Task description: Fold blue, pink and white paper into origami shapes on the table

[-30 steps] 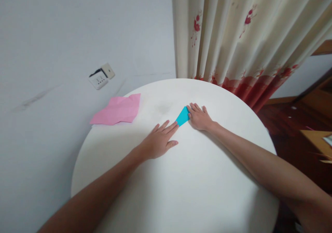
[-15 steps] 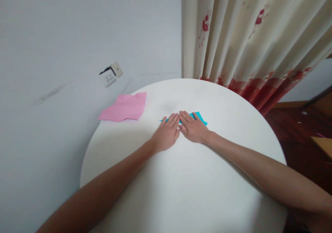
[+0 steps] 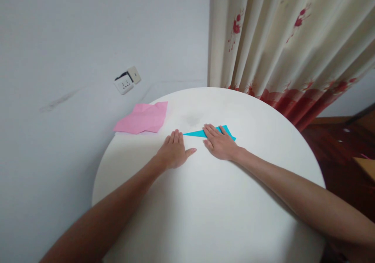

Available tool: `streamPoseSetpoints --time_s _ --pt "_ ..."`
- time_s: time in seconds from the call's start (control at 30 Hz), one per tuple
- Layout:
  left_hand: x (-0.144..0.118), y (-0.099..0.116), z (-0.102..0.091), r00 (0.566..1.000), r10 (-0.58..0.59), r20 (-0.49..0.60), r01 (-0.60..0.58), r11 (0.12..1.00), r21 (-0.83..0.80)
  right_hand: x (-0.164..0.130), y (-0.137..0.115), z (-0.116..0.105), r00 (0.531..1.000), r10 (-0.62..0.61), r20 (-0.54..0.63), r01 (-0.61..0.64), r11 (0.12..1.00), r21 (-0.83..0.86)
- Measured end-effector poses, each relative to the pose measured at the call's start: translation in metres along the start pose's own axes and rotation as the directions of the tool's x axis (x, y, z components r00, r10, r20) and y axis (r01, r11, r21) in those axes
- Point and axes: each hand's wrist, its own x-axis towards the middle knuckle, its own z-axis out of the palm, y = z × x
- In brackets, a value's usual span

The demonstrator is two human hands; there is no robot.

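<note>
A folded piece of blue paper (image 3: 195, 133) lies flat on the white round table (image 3: 205, 200). It is long and narrow, its sharp tip pointing left and its wide end to the right. My right hand (image 3: 219, 141) is flat across the middle of the paper, fingers stretched out, covering part of it. At the tip is my left hand (image 3: 175, 149), palm down, with fingers straight and thumb out to the right. Whether its fingertips touch the tip is hard to tell.
A creased pink sheet of paper (image 3: 143, 118) lies at the table's back left edge. Behind the table are a pale wall with a socket (image 3: 124, 84) and a cream curtain (image 3: 263, 40) with a red hem. A grey smudge marks the tabletop beyond the blue paper.
My left hand has slid left along the blue paper to its tip, away from my right hand, uncovering the narrow part. My right hand stays on the paper. The view has shifted slightly.
</note>
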Motion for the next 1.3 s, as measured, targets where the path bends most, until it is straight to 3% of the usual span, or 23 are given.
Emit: streamPoseSetpoints --time_s 0.13,0.2,0.3,0.4,0.5,0.63,0.77,0.87,0.93,1.0,1.13,1.3 --pt "0.006 0.008 0.0 0.982 -0.085 -0.168 0.08 0.996 -0.032 0.002 0.003 0.001 1.0 -0.008 -0.006 0.008 1.0 -0.002" --pt "0.011 0.017 0.0 0.974 0.042 -0.222 -0.055 0.997 -0.055 0.003 0.007 0.0 0.999 -0.034 0.005 0.034 0.999 0.007" --pt "0.016 0.026 0.001 0.95 0.255 -0.183 -0.277 0.955 -0.108 0.005 0.012 -0.003 0.994 -0.103 0.037 0.102 0.994 0.032" --pt "0.017 0.026 0.004 0.942 0.298 -0.153 -0.321 0.935 -0.15 0.007 0.014 -0.005 0.992 -0.116 0.049 0.113 0.992 0.055" --pt "0.016 0.024 0.005 0.945 0.296 -0.14 -0.316 0.935 -0.157 0.008 0.02 -0.004 0.999 -0.023 0.036 0.021 0.998 0.051" --pt "0.016 0.024 0.002 0.948 0.292 -0.126 -0.31 0.938 -0.153 0.008 0.047 -0.004 0.98 0.199 0.018 -0.2 0.98 0.01" --pt "0.015 0.024 0.0 0.948 0.297 -0.115 -0.312 0.938 -0.15 0.005 0.079 -0.009 0.905 0.42 -0.062 -0.42 0.907 0.019" --pt "0.016 0.023 0.001 0.947 0.299 -0.12 -0.315 0.938 -0.148 0.004 0.083 -0.013 0.843 0.5 -0.198 -0.494 0.865 0.084" --pt "0.016 0.023 0.002 0.947 0.298 -0.123 -0.314 0.939 -0.143 0.005 0.071 -0.015 0.839 0.46 -0.29 -0.448 0.887 0.109" --pt "0.016 0.023 0.003 0.945 0.298 -0.132 -0.315 0.939 -0.137 0.005 0.049 -0.015 0.873 0.358 -0.331 -0.345 0.933 0.101" --pt "0.015 0.024 0.004 0.944 0.299 -0.142 -0.317 0.939 -0.13 0.002 0.005 -0.008 0.973 0.1 -0.207 -0.087 0.993 0.074" --pt "0.016 0.024 0.002 0.946 0.299 -0.124 -0.316 0.936 -0.152 0.0 -0.007 0.002 0.998 -0.003 -0.067 0.007 0.998 0.055"
